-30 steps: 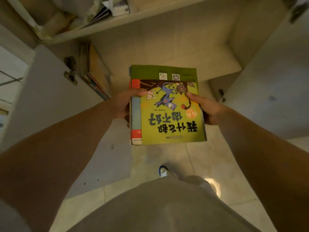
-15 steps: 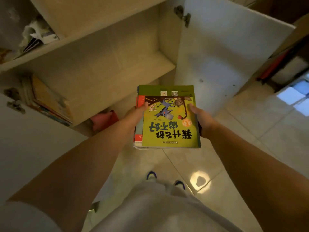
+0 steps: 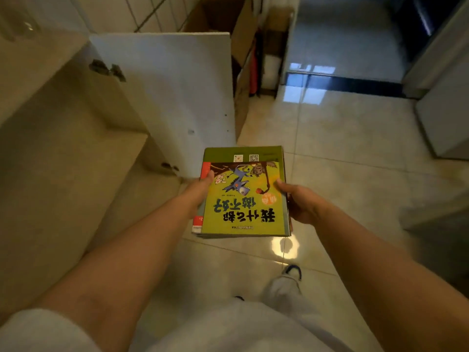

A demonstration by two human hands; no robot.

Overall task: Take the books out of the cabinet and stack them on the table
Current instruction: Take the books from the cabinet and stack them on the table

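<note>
I hold a small stack of books [image 3: 243, 199] flat in front of me, above the tiled floor. The top book has a green cover with a cartoon wolf and large dark characters, upside down to me. My left hand [image 3: 200, 189] grips the stack's left edge, thumb on the cover. My right hand [image 3: 299, 201] grips the right edge the same way. The cabinet [image 3: 63, 148] lies to my left, its light wooden shelves in view with no books showing on them. No table is in view.
The cabinet's white door [image 3: 177, 97] stands open just beyond the books. Cardboard boxes [image 3: 228, 26] stand behind it against the tiled wall. A dark doorway [image 3: 355, 47] opens ahead on the right, and a pale unit [image 3: 444, 110] stands at the right edge. My foot [image 3: 291, 273] is on the glossy floor.
The view has swung right, away from the cabinet shelves toward the open floor and doorway. The stack stays in both hands, carried along; the books left in the cabinet have gone out of view.
</note>
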